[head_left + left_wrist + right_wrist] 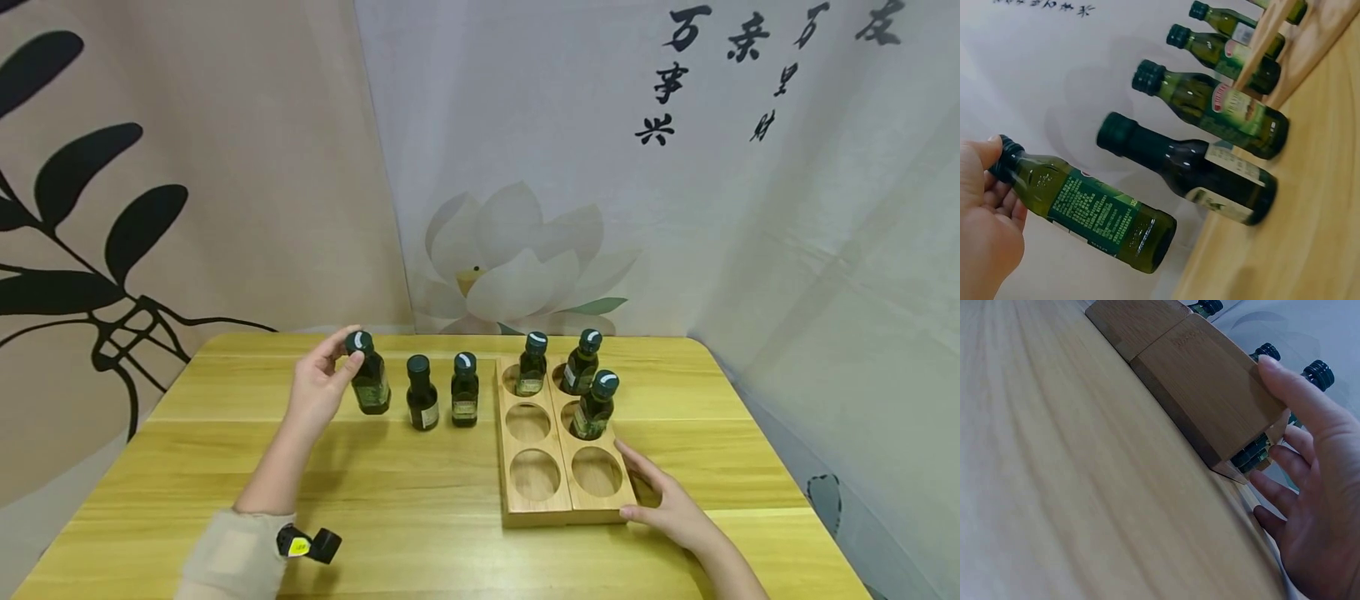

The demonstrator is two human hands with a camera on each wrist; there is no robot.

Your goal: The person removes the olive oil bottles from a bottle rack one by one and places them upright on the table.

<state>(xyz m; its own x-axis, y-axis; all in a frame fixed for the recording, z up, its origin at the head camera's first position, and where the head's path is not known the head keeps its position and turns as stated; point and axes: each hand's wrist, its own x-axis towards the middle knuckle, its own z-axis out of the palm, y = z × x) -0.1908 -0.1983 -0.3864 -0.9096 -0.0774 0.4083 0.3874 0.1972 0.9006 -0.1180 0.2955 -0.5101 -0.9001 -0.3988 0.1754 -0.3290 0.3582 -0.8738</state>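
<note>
My left hand pinches a small green glass olive oil bottle by its dark cap. Seen in the left wrist view, this bottle tilts, with the back label showing. To its right on the table stand a darker, long-necked bottle and another green bottle. My right hand touches the near right corner of a wooden rack, thumb on the front edge, fingers loosely spread along the side. Bottles stand in the rack's far left, far right and middle right round wells.
The wooden table has its far edge close to a printed cloth backdrop. A pale sheet hangs to the right. A small black device is strapped at my left sleeve.
</note>
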